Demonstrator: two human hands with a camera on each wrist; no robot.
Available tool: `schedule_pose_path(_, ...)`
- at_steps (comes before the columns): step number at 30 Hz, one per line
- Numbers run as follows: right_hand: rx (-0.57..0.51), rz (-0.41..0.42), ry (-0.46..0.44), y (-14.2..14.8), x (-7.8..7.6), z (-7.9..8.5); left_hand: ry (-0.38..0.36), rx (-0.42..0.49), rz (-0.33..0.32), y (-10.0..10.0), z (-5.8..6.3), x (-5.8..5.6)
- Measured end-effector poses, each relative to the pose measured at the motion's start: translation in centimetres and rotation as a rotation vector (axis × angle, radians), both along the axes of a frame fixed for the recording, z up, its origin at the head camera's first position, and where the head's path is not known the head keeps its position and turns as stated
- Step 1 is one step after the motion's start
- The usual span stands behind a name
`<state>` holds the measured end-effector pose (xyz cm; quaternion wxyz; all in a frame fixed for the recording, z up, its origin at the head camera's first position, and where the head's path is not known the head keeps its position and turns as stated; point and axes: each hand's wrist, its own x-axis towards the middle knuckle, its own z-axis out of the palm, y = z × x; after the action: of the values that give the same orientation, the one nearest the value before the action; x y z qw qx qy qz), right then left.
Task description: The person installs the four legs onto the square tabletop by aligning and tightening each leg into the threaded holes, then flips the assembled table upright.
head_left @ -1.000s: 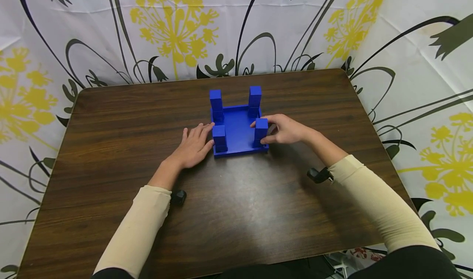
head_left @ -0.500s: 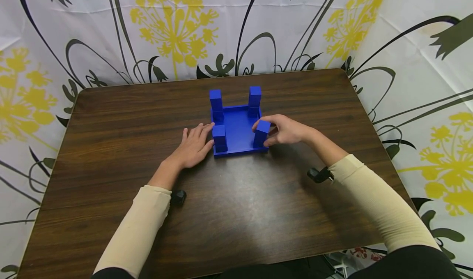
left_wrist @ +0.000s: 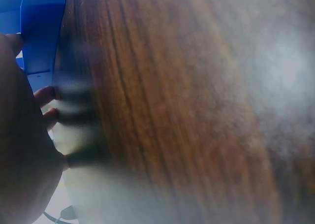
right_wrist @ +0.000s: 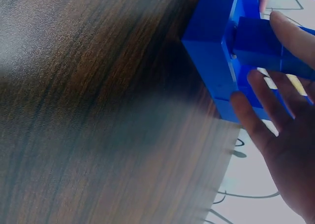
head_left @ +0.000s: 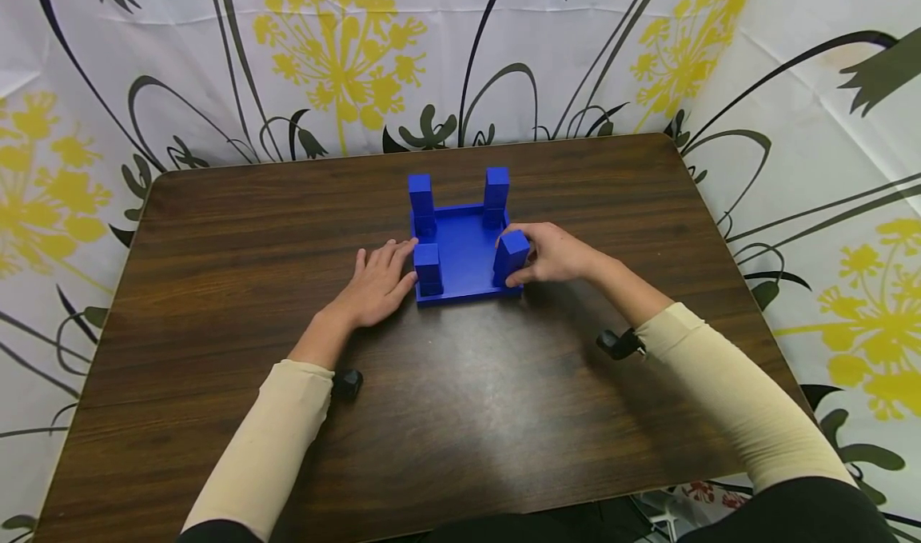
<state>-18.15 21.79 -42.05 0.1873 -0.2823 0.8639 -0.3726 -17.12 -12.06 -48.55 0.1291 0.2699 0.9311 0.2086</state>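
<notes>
A blue square tray (head_left: 468,247) with a raised rim lies on the table, a blocky blue post standing at each corner. My right hand (head_left: 557,255) pinches the front right post (head_left: 512,257), which leans a little to the right. In the right wrist view the thumb (right_wrist: 294,39) lies along this post (right_wrist: 256,42), and the fingers reach past its other side. Flat beside the tray's left side, my left hand (head_left: 374,285) has its fingers spread, with fingertips and thumb at the edge by the front left post (head_left: 428,269). The held post's foot is partly hidden.
Brown wood-grain table (head_left: 460,415) surrounds the tray on all sides. At the back left and back right corners rise two more posts, one (head_left: 420,203) and the other (head_left: 496,197). A floral curtain (head_left: 446,47) hangs behind the table's far edge.
The front right post has gone from upright to leaning right, and its top has shifted slightly right. My right fingers have moved around it. The left hand and tray stay put.
</notes>
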Motion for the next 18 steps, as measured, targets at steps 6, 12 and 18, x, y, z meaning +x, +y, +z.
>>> schedule_pose_path(6,-0.049,0.037,-0.025,0.14,0.03,-0.11,-0.004,0.0,0.002,0.02,-0.03,-0.07)
schedule_pose_path(12,0.003,0.035,0.013,0.0,0.05,-0.26,0.002,0.001,0.004,0.03,-0.04,-0.16)
schedule_pose_path(18,-0.043,0.083,-0.091,0.46,-0.29,-0.2,-0.002,-0.007,0.005,0.06,-0.04,-0.09)
